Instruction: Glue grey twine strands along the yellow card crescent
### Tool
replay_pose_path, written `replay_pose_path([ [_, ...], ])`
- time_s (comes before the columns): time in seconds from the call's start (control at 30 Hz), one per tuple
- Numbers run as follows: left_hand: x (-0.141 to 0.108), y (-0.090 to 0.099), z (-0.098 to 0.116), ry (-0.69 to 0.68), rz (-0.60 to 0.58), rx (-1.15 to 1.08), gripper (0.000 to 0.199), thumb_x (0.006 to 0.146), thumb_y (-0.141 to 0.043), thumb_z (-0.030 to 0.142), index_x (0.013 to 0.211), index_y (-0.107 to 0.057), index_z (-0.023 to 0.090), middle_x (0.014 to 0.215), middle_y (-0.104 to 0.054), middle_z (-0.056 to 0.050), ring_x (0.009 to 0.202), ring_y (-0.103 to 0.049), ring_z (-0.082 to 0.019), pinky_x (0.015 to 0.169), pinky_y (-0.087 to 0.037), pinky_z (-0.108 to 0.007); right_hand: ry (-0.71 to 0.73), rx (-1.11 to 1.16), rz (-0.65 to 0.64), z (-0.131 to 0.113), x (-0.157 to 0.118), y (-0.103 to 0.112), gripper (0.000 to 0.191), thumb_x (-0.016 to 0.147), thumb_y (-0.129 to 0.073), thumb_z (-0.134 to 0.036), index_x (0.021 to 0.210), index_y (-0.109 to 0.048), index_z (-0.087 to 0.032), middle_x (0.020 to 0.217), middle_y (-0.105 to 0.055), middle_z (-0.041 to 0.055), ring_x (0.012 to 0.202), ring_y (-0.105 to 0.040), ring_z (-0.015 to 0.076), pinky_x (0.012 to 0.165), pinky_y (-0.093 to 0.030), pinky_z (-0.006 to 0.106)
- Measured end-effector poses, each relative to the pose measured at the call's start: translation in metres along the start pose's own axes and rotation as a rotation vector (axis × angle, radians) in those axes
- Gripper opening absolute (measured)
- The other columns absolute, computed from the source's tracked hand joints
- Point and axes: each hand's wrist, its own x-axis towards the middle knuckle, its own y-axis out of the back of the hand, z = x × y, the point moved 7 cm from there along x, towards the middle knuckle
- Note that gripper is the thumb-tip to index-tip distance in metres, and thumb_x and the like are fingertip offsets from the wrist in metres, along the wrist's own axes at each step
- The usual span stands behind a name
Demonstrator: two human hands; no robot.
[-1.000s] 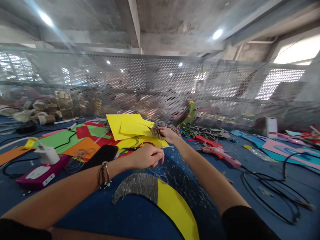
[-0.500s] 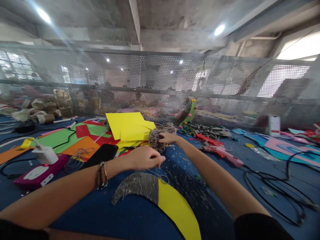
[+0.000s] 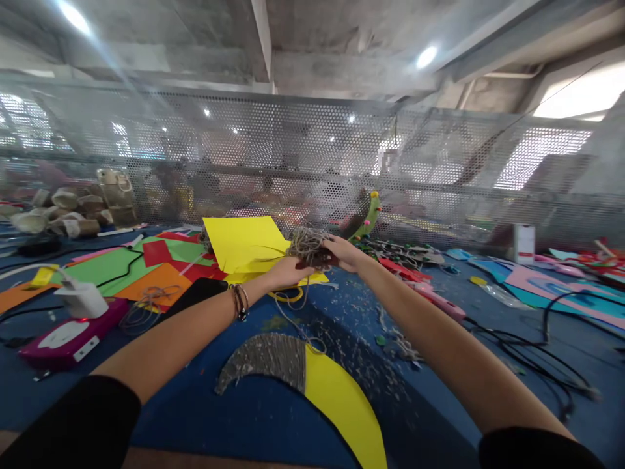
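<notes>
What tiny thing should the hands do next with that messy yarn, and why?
Perhaps ease a little more strand from the yarn bundle, since the left hand and right hand are both on it. The strand trails down toward the curved yellow card, which looks wrapped in gray yarn at one end only, so some slack would probably help.
</notes>
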Motion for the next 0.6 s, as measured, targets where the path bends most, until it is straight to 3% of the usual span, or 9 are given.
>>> replay_pose_path([
  [0.13, 0.007, 0.002, 0.007, 0.007, 0.027, -0.127, 0.025, 0.088, -0.049, 0.029, 0.107, -0.052, 0.012, 0.102, -0.056, -0.007, 0.084, -0.058, -0.017, 0.071, -0.05, -0.034, 0.032, 0.148, 0.05, -0.012, -0.002, 0.002, 0.032, 0.086, -0.045, -0.035, 0.109, -0.05, -0.014, 0.101, -0.056, 0.0059, 0.081, -0.057, 0.0132, 0.069, -0.049, 0.032],
  [0.27, -0.002, 0.007, 0.009, -0.026, 0.054, -0.18, 0.024, 0.089, -0.048, 0.03, 0.104, -0.052, 0.012, 0.095, -0.057, -0.005, 0.076, -0.058, -0.014, 0.065, -0.051, -0.03, 0.09, 0.207, 0.108, -0.016, 0.003, 0.005, 0.028, 0.085, -0.048, -0.031, 0.107, -0.052, -0.014, 0.102, -0.057, 0.0057, 0.084, -0.057, 0.0136, 0.071, -0.049, 0.033],
  [0.43, -0.02, 0.014, 0.023, -0.181, 0.065, -0.177, 0.025, 0.089, -0.046, 0.033, 0.088, -0.056, 0.01, 0.077, -0.057, -0.001, 0.063, -0.055, -0.011, 0.059, -0.048, -0.026, 0.167, 0.18, 0.279, -0.009, 0.026, 0.022, 0.031, 0.084, -0.049, -0.032, 0.111, -0.051, -0.015, 0.108, -0.054, 0.0068, 0.09, -0.055, 0.016, 0.075, -0.048, 0.037],
  [0.6, -0.041, 0.022, 0.052, -0.375, 0.033, -0.147, 0.037, 0.093, -0.033, 0.028, 0.063, -0.05, 0.013, 0.056, -0.044, 0.004, 0.051, -0.043, -0.008, 0.055, -0.037, -0.022, 0.262, 0.122, 0.451, -0.007, 0.053, 0.048, 0.033, 0.084, -0.049, -0.032, 0.112, -0.05, -0.015, 0.11, -0.053, 0.0073, 0.093, -0.055, 0.0169, 0.077, -0.047, 0.038],
])
